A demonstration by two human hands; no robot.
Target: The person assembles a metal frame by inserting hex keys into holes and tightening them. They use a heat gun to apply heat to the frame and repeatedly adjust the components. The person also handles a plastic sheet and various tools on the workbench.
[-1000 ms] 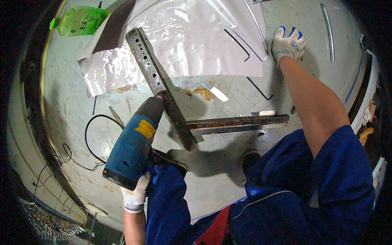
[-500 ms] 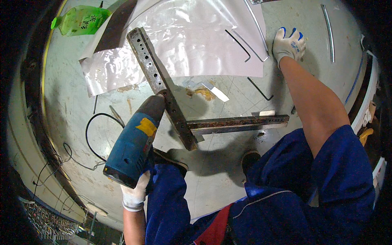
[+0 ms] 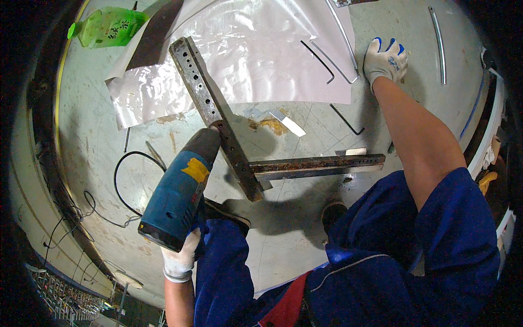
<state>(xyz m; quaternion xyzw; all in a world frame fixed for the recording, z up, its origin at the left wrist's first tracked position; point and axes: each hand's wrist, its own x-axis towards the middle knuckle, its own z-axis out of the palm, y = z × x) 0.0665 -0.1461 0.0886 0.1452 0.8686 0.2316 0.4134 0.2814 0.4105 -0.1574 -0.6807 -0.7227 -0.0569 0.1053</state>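
My left hand, in a white glove, grips a blue power tool that looks like an impact wrench, with a black nose and yellow tape. Its handle is mostly hidden under the body. The nose meets the edge of a rusty steel bar with a row of holes. A second rusty bar joins the first near its lower end, at an angle. Over at the right, my right hand, in a white glove with blue fingertips, rests with fingers spread on the grey surface, holding nothing.
A pale plastic sheet lies beyond the bars. Hex keys, a blade-like scraper and a metal rod lie about. At far left are a green bottle and a black cable. My shoes are close behind the bars.
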